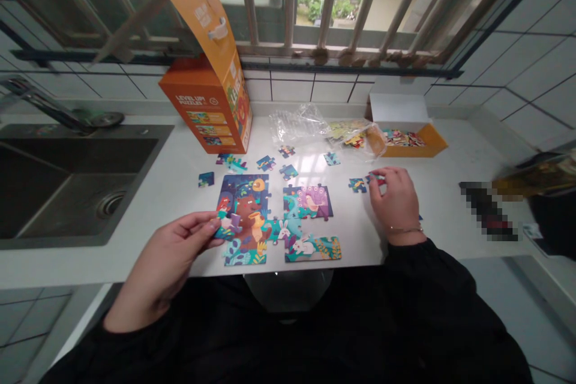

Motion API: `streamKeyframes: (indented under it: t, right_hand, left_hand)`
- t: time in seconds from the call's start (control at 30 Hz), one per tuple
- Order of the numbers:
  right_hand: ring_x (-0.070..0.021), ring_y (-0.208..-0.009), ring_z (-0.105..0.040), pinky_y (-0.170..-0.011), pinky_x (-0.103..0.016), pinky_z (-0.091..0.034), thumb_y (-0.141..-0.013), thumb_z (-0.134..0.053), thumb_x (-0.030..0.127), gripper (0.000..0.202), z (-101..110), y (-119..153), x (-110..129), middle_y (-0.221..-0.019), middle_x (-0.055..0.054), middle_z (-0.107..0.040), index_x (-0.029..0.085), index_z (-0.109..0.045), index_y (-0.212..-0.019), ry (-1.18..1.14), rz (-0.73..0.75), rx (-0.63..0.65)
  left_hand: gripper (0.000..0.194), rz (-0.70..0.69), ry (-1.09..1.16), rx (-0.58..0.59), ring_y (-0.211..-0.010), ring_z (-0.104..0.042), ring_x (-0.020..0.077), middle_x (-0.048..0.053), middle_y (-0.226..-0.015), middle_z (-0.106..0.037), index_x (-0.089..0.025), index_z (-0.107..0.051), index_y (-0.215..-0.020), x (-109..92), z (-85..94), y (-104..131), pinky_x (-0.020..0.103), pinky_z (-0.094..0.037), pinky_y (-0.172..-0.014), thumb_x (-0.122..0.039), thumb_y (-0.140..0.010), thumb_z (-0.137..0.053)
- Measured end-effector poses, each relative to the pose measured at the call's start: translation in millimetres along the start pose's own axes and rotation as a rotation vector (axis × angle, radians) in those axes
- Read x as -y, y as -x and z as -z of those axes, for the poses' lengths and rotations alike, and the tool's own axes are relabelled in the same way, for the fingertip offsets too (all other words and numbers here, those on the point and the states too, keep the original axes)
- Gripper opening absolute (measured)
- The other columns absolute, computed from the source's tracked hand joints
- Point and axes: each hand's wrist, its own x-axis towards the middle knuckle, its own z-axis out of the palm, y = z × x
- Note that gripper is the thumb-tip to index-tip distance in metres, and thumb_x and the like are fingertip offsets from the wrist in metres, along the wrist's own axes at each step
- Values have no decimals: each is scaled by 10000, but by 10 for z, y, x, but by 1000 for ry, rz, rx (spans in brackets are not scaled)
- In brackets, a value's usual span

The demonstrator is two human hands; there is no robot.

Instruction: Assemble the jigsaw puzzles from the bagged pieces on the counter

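My left hand (177, 252) pinches a puzzle piece (228, 225) over the left edge of the joined bear section (246, 207). My right hand (395, 201) is closed at the fingertips around a small dark puzzle piece (373, 180), beside a loose blue piece (357, 185) on the counter. Right of the bear section lie the joined peacock section (315, 200) and the white rabbit strip (314, 248). Several loose pieces, one of them a blue piece (288, 172), are scattered behind these sections, and a dark piece (206, 180) lies at their left.
An orange puzzle box (209, 108) stands open at the back left. Clear plastic bags (299, 125) and a yellow box of pieces (432, 141) lie along the back. A sink (85, 186) is at the left; at the right is a pixelated dark object (488, 211).
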Motion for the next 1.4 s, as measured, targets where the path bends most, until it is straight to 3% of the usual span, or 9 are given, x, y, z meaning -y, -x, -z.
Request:
streamKeyframes:
  t: [0.17,0.3,0.43,0.63,0.77,0.97,1.03,1.2,1.4]
  right_hand:
    - [-210,-844,-673,-852,-379,-567,-1076,-574,327,193,321,273,782,-1010,-74,-743,217,-724,-1130,-367,61,183]
    - [-207,-925,-730,-860,-363,-594,-1086,-599,390,254,448,611,1210,-1116,-72,-782,249,-727,-1254,-663,-67,495]
    - [-227,-976,-765,-878,-372,-628,-1065,-640,461,304,424,860,1286,-1157,-77,-802,255,-733,-1268,-830,-243,631]
    - [-241,-988,-788,-855,-369,-645,-1022,-707,509,335,372,1090,1187,-1115,-59,-818,264,-740,-1248,-924,-466,659]
    - [-256,-1014,-795,-867,-374,-648,-1014,-712,537,357,369,1126,1096,-1126,-72,-821,251,-742,-1226,-946,-533,638]
    - [-276,-1014,-789,-894,-408,-645,-997,-710,587,418,357,1013,843,-1158,-90,-825,244,-744,-1232,-811,-571,549]
    - [-272,-981,-788,-880,-406,-643,-998,-700,592,424,355,971,773,-1143,-92,-829,239,-749,-1227,-787,-568,529]
    - [-268,-972,-789,-862,-396,-641,-1005,-681,576,424,324,918,661,-1152,-92,-833,237,-767,-1245,-720,-550,530]
    - [-278,-970,-797,-840,-412,-650,-1016,-669,523,372,228,849,618,-1147,-89,-838,244,-794,-1228,-672,-463,556]
  left_hand:
    - [586,59,106,249,-904,-804,231,87,-1100,-819,-171,-795,-1147,-51,-546,209,381,-707,-843,-550,-738,-973]
    - [552,77,135,389,-912,-807,235,75,-1053,-822,-175,-781,-1183,-52,-835,320,407,-694,-885,-542,-802,-938]
    - [615,145,199,519,-950,-808,234,66,-982,-824,-177,-735,-1207,22,-1036,381,375,-665,-920,-562,-778,-950]
    - [538,150,155,592,-958,-814,237,66,-964,-825,-198,-647,-1195,225,-1245,494,369,-645,-909,-581,-875,-851]
    - [347,-88,-53,555,-959,-815,248,64,-1006,-828,-224,-653,-1237,319,-1270,532,383,-651,-872,-479,-1007,-700]
    - [149,-862,-555,263,-1108,-761,268,89,-1176,-796,-228,-719,-1159,394,-1187,449,476,-610,-1027,-258,-1068,-605]
    - [148,-1027,-672,224,-1154,-739,283,110,-1208,-786,-211,-713,-1163,462,-1181,402,502,-594,-1060,-218,-1068,-600]
    - [288,-1129,-881,240,-1283,-688,336,158,-1406,-722,-187,-670,-1345,665,-1216,327,563,-565,-1109,-243,-1066,-627]
    - [319,-1130,-902,251,-1296,-678,333,156,-1420,-717,-195,-665,-1374,725,-1236,313,567,-542,-1132,-231,-1060,-624]
